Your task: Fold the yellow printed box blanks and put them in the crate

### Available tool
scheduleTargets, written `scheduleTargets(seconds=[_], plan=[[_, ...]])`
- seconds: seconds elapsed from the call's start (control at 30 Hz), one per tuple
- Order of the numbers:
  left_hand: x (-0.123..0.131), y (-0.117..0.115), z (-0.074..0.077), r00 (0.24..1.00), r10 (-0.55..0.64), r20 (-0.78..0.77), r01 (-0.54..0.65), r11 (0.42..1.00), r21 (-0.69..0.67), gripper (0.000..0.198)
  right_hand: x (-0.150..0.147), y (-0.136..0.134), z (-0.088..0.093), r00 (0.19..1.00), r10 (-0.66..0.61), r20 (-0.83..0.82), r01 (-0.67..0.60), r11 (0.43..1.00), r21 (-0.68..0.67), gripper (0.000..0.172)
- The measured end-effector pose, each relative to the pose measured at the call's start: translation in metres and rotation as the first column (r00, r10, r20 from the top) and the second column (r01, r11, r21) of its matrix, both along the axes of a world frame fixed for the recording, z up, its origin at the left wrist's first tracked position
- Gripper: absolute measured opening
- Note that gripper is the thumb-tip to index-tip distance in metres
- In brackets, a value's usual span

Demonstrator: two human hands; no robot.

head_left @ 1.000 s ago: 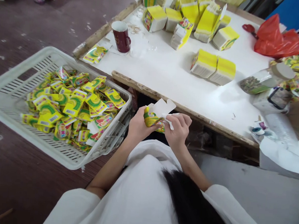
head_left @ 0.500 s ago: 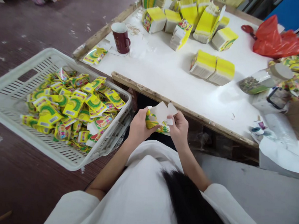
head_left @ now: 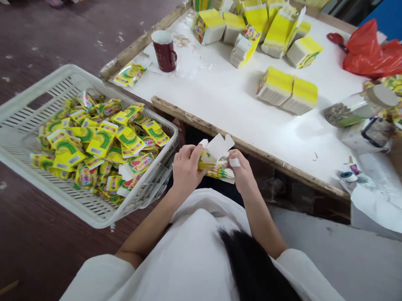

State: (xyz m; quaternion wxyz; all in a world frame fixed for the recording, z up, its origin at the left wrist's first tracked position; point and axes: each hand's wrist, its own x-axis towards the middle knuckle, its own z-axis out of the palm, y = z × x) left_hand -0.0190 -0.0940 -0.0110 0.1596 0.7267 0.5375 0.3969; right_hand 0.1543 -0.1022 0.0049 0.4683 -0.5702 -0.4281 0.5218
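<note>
In front of my lap, my left hand (head_left: 187,168) is closed round the left side of some yellow-and-green printed cardboard packaging (head_left: 219,148), with white inner flaps standing up. My right hand (head_left: 243,172) pinches its right side, and white wrapping shows on one finger. Several layered printed edges lie beneath the flaps, between the two hands. To the left stands a white plastic crate (head_left: 133,198) holding many small yellow-green packets (head_left: 101,140).
On the white table (head_left: 221,95) ahead stand stacks of yellow cards (head_left: 286,90), a maroon mug (head_left: 164,53), a red plastic bag (head_left: 377,52) and a lidded jar (head_left: 356,108). The table's wooden edge (head_left: 202,125) runs just beyond my hands. One packet (head_left: 130,74) lies at the left corner.
My left hand has shifted its fingers higher over the packaging. The white flaps have tilted and moved slightly, and my right hand has turned a little at its side.
</note>
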Motion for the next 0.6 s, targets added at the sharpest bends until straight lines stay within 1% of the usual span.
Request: scheduleTargets(seconds=[0.07, 0.13, 0.2, 0.3, 0.4, 0.47, 0.53, 0.6], plan=[[0.003, -0.001, 0.002, 0.992, 0.021, -0.127, -0.017, 0.999, 0.032, 0.051, 0.001, 0.0, 0.004, 0.988, 0.033, 0.15, -0.036, 0.999, 0.02, 0.05], [0.006, -0.003, 0.004, 0.97, 0.051, -0.237, -0.04, 0.998, 0.05, 0.042, -0.001, 0.0, 0.006, 0.97, 0.062, 0.236, -0.061, 0.998, -0.011, 0.044], [0.007, -0.006, 0.005, 0.949, 0.071, -0.307, -0.053, 0.996, 0.067, 0.041, -0.004, -0.001, 0.005, 0.961, 0.08, 0.265, -0.071, 0.997, -0.042, 0.039], [0.008, -0.008, 0.002, 0.936, 0.075, -0.343, -0.054, 0.996, 0.071, 0.048, -0.004, -0.002, 0.0, 0.962, 0.104, 0.252, -0.089, 0.994, -0.07, 0.032], [0.01, -0.008, -0.002, 0.933, 0.078, -0.353, -0.064, 0.997, 0.049, 0.05, -0.003, -0.003, -0.004, 0.975, 0.093, 0.202, -0.076, 0.993, -0.091, 0.028], [0.011, -0.006, -0.004, 0.933, 0.075, -0.352, -0.067, 0.997, 0.035, 0.051, -0.004, -0.004, -0.006, 0.988, 0.057, 0.143, -0.041, 0.993, -0.108, 0.03], [0.013, -0.005, -0.006, 0.936, 0.073, -0.346, -0.071, 0.997, 0.018, 0.051, -0.006, -0.005, -0.008, 1.0, 0.011, 0.015, -0.009, 0.992, -0.124, 0.035], [0.013, -0.003, -0.006, 0.939, 0.087, -0.332, -0.086, 0.996, 0.017, 0.051, -0.008, -0.006, -0.011, 0.983, -0.018, -0.185, -0.011, 0.987, -0.158, 0.04]])
